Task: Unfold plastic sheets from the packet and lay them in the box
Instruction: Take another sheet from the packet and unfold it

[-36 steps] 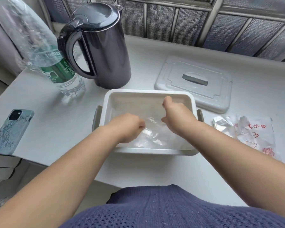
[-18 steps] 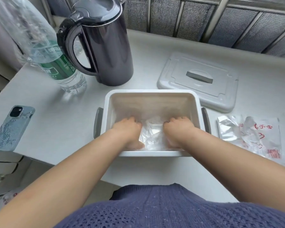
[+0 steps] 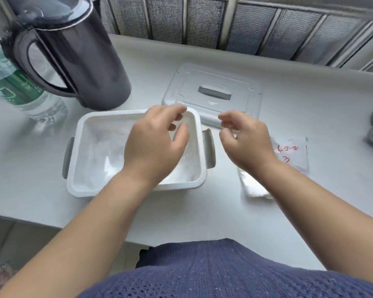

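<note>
Both hands have lifted out of the box since half a second ago, when they were pressing down inside it. The left hand (image 3: pixel 157 145) now hovers over the right half of the white rectangular plastic box with grey side handles (image 3: pixel 82 134), fingers loosely curled and holding nothing. The right hand (image 3: pixel 246 140) has swung out past the box's right handle, above the crinkled clear packet with red print (image 3: pixel 293 155). Its fingers are loosely curled too and seem empty, though motion blur makes a thin film between the fingertips hard to rule out. A glossy, transparent plastic sheet (image 3: pixel 108 168) lies creased but spread on the box floor, probably flattened to leave room for more. The right hand's place over the packet suggests the next sheet is wanted. The pale grey moulded lid with a recessed handle (image 3: pixel 213 91) rests on the white table (image 3: pixel 310 108) just behind the box, leaving it open.
</note>
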